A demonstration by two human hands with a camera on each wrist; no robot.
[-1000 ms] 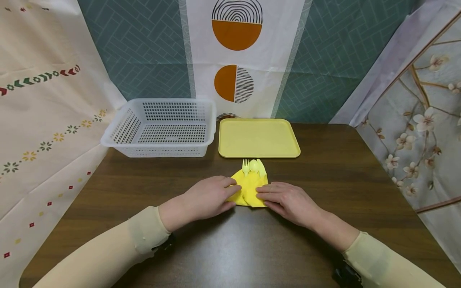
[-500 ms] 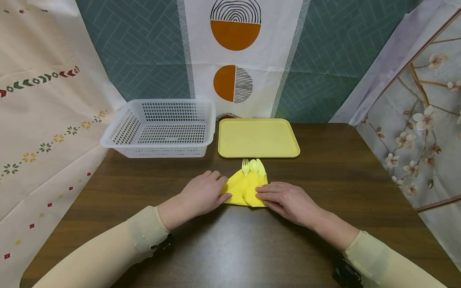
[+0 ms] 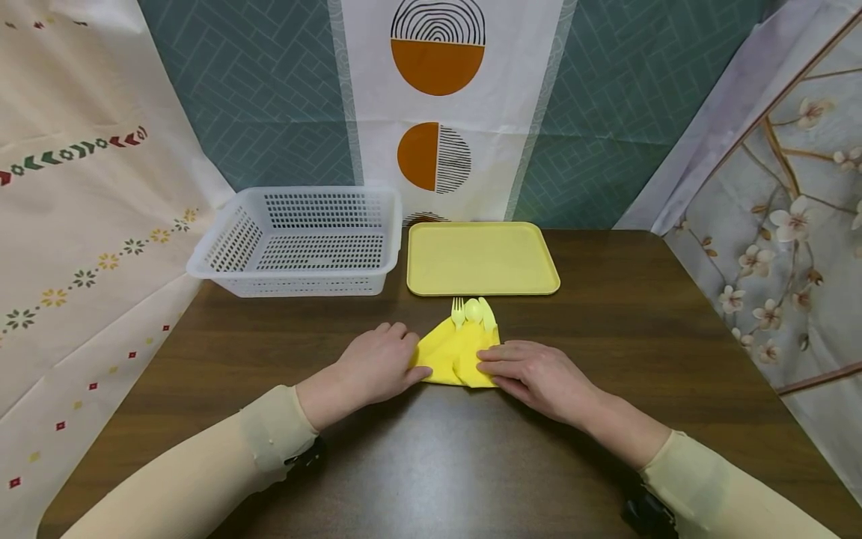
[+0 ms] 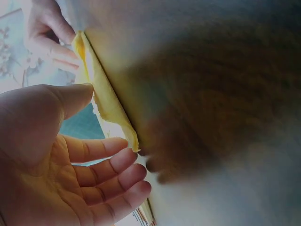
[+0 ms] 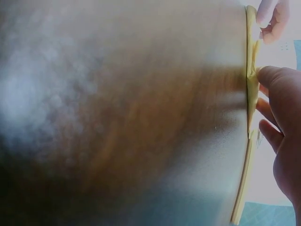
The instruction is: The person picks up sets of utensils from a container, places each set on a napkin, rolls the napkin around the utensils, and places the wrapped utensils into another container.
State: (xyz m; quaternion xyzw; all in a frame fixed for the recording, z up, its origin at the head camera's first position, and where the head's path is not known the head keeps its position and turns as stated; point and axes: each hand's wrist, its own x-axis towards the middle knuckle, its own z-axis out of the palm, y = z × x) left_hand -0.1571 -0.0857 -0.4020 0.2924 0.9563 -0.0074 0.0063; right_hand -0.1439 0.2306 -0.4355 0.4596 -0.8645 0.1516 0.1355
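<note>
A yellow cloth napkin (image 3: 450,353) lies folded on the table, wrapped over the handles of a pale yellow fork (image 3: 458,313), spoon (image 3: 474,309) and knife (image 3: 488,313). Their heads stick out at its far edge. My left hand (image 3: 378,361) is at the napkin's left corner, fingers loosely bent. In the left wrist view its thumb touches the near side of the cloth (image 4: 107,94), and the fingertips reach the corner. My right hand (image 3: 539,374) rests with extended fingers on the napkin's right side. The right wrist view has its thumb against the cloth's near edge (image 5: 252,89).
Just beyond the cutlery lies a yellow tray (image 3: 482,258). To its left stands a white perforated plastic basket (image 3: 313,284). Both are at the back of the brown wooden table (image 3: 619,314), and patterned cloths (image 3: 579,172) hang behind and at the sides.
My left hand has shifted left from on top of the napkin to its left corner, and more of the yellow cloth shows there. The right hand has stayed in place.
</note>
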